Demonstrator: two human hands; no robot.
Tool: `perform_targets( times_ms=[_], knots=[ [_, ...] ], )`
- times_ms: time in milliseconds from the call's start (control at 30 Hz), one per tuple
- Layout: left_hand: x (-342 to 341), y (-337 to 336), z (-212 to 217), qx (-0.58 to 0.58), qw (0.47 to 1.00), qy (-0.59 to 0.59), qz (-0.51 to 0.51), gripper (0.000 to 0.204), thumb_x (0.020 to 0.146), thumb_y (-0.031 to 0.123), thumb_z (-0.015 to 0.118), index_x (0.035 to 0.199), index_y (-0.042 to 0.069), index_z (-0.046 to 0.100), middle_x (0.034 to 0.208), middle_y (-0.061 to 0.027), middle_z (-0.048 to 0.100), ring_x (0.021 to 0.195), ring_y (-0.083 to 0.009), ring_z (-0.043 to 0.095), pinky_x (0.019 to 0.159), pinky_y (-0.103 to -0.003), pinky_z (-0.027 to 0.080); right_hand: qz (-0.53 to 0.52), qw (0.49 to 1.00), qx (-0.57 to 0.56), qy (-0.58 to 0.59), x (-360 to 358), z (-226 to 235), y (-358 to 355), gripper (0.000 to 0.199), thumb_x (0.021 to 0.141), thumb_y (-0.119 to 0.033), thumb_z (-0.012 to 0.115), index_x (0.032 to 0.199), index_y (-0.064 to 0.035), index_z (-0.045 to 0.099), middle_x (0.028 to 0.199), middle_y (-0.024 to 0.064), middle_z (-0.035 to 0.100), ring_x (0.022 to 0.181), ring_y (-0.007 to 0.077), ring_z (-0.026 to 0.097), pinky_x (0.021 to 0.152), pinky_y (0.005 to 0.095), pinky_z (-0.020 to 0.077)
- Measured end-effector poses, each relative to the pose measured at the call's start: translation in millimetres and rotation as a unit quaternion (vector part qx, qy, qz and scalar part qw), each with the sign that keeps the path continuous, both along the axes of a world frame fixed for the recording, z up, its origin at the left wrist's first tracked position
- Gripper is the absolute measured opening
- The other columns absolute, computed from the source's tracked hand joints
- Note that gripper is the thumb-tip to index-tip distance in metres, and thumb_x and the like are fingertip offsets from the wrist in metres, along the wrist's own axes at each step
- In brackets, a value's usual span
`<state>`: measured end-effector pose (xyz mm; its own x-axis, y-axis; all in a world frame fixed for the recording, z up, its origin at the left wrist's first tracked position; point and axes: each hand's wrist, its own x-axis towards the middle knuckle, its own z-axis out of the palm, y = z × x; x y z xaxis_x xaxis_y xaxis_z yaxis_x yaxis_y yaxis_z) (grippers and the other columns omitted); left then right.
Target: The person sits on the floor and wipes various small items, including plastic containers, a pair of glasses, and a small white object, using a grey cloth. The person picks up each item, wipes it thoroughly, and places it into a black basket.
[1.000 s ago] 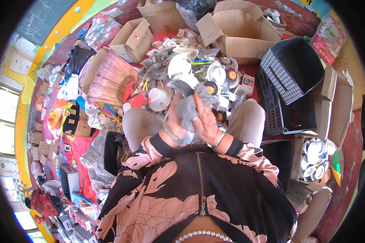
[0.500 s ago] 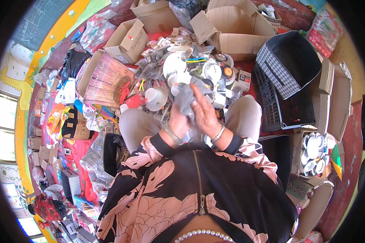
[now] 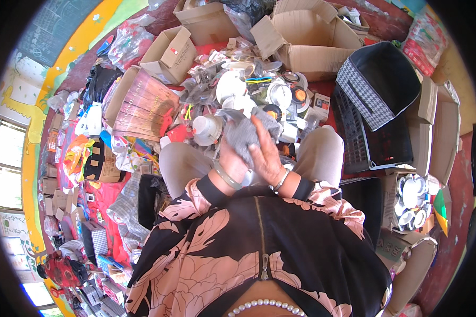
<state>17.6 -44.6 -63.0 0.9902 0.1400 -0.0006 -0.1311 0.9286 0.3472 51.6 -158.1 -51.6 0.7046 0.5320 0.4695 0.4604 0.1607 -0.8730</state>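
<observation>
Grey crinkled plastic bag (image 3: 246, 134) sits between both hands, just above the knees, near the middle of the view; the left hand (image 3: 231, 165) is closed around its lower part from 7 o'clock, and the right hand (image 3: 265, 153) lies flat and open against its right side, fingers pointing to 12 o'clock. A round white lamp fitting (image 3: 206, 129) lies just beside the bag at 9 o'clock; a heap of small white and silver round parts (image 3: 264, 90) covers the floor at 12 o'clock, close behind the bag. Open cardboard boxes (image 3: 307, 39) stand further at 12 o'clock; a black basket (image 3: 378, 90) with a checked rim is at 2 o'clock, well apart; a pink packet (image 3: 143, 108) lies at 10 o'clock.
</observation>
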Motion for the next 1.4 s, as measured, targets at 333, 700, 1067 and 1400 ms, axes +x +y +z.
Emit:
perform_targets(
  times_ms=[333, 700, 1067, 1400],
  knots=[
    [13.9, -16.3, 24.6, 0.218, 0.973, 0.074, 0.028, 0.04, 0.093, 0.029, 0.044, 0.125, 0.005, 0.042, 0.12, -0.0058, 0.05, 0.108, -0.0168, 0.049, 0.093, -0.032, 0.04, 0.079, 0.762, 0.259, 0.588, 39.8, -4.1, -10.8, 0.029, 0.092, -0.026, 0.042, 0.104, -0.0023, 0.054, 0.083, 0.0088, 0.062, 0.067, 0.0173, 0.06, 0.06, 0.0287, 0.0515],
    [12.9, -18.7, 10.9, 0.186, 0.98, 0.061, -0.027, 0.036, 0.091, 0.018, 0.049, 0.123, 0.005, 0.044, 0.116, -0.006, 0.054, 0.105, -0.0156, 0.052, 0.09, -0.031, 0.042, 0.05, 0.823, 0.247, 0.509, 26.3, -15.0, -3.4, 0.035, 0.095, -0.029, 0.036, 0.119, -0.0052, 0.047, 0.106, 0.0069, 0.058, 0.093, 0.0167, 0.057, 0.083, 0.0293, 0.0463],
    [16.4, 3.9, 21.8, 0.214, 0.955, 0.167, 0.119, 0.032, 0.093, 0.016, 0.043, 0.124, 0.01, 0.041, 0.111, -0.0129, 0.054, 0.097, -0.0202, 0.057, 0.082, -0.032, 0.049, 0.114, 0.681, 0.44, 0.574, 70.0, -11.0, -28.2, 0.036, 0.09, -0.026, 0.045, 0.114, 0.0001, 0.049, 0.109, 0.0137, 0.055, 0.097, 0.0252, 0.055, 0.086, 0.0356, 0.0466],
    [5.8, -41.1, 3.3, 0.66, 0.733, 0.036, 0.161, 0.045, 0.097, 0.024, 0.034, 0.134, -0.001, 0.03, 0.136, -0.0129, 0.036, 0.128, -0.0197, 0.03, 0.105, -0.029, 0.021, -0.059, 0.891, 0.225, 0.39, 45.5, -24.6, -3.0, 0.027, 0.091, -0.005, 0.039, 0.116, -0.0016, 0.048, 0.103, 0.0063, 0.058, 0.091, 0.014, 0.053, 0.083, 0.0263, 0.0436]
  ],
)
